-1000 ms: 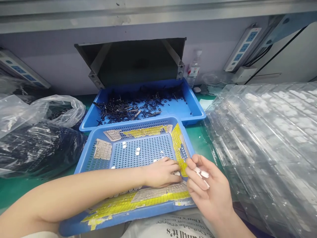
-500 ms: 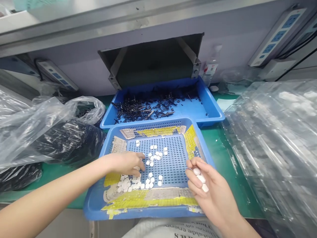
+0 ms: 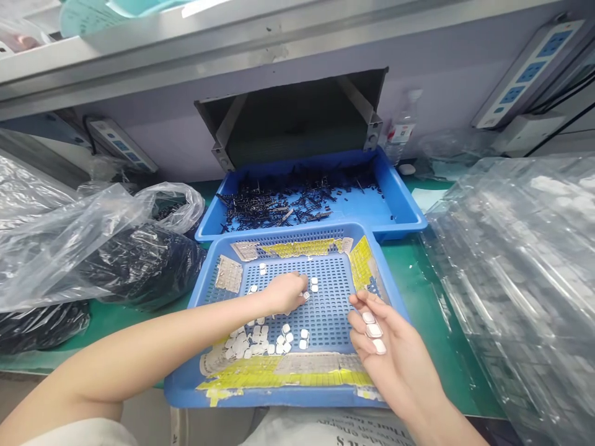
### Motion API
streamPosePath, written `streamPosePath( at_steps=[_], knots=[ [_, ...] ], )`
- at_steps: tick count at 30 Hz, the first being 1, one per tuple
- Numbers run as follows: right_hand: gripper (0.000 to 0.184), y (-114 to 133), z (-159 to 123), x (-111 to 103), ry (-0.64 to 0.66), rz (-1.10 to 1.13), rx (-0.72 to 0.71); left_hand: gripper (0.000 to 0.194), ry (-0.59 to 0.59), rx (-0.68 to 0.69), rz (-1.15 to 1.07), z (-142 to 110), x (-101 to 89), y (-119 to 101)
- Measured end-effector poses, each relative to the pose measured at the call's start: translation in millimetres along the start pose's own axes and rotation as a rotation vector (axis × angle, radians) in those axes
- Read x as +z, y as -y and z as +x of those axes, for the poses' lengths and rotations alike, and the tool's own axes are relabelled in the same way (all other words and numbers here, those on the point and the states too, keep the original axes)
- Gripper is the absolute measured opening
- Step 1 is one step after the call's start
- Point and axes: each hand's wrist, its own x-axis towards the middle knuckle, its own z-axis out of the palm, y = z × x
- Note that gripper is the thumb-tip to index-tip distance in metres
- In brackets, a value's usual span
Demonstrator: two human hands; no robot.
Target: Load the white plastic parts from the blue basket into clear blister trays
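Over the middle of the blue perforated basket [image 3: 274, 396], my left hand [image 3: 289, 292] is closed, fingertips down at a small white rounded-square piece [image 3: 305, 296]. The palm and arm cover other pieces beneath. My right hand [image 3: 390, 347], palm up at the basket's right rim, has curled fingers around several white pieces [image 3: 374, 331] lined up across them. Its thumb and index fingertip are close together. A loose heap of white pieces [image 3: 242, 344] lies in the basket's near left corner. Small pairs [image 3: 315, 284] rest on the mesh floor.
Behind the basket, a blue tray [image 3: 357, 214] holds thin black parts [image 3: 260, 204]. Clear plastic bags with black contents [image 3: 139, 260] lie at left. Stacked clear plastic trays [image 3: 520, 248] stand at right. A bottle [image 3: 402, 127] stands at the back, under a metal shelf edge [image 3: 269, 52].
My left hand has moved right and slightly away from me, from near the heap to the scattered pieces mid-basket, and its fingers have closed. My right hand stays nearly still, holding its pieces.
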Motion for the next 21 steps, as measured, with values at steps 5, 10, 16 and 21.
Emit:
streamPosePath(
  at_steps=[5, 10, 16, 21],
  knots=[
    [0.008, -1.4, 0.4, -0.7, 0.024, -0.040, -0.017, 0.012, 0.022, 0.016, -0.024, -5.4, 0.0, -1.9],
    [0.006, -1.4, -0.4, -0.8, 0.061, -0.050, -0.023, 0.011, -0.006, 0.042, -0.025, -13.0, 4.1, 0.0],
    [0.010, -1.3, 1.5, -1.1, 0.091, -0.159, 0.009, 0.008, 0.019, 0.065, -0.027, -25.2, 2.7, 11.0],
    [0.010, 10.2, 9.3, 15.9, 0.282, -0.677, 0.054, 0.008, 0.034, 0.087, -0.011, -36.9, -4.0, 17.6]
  ],
)
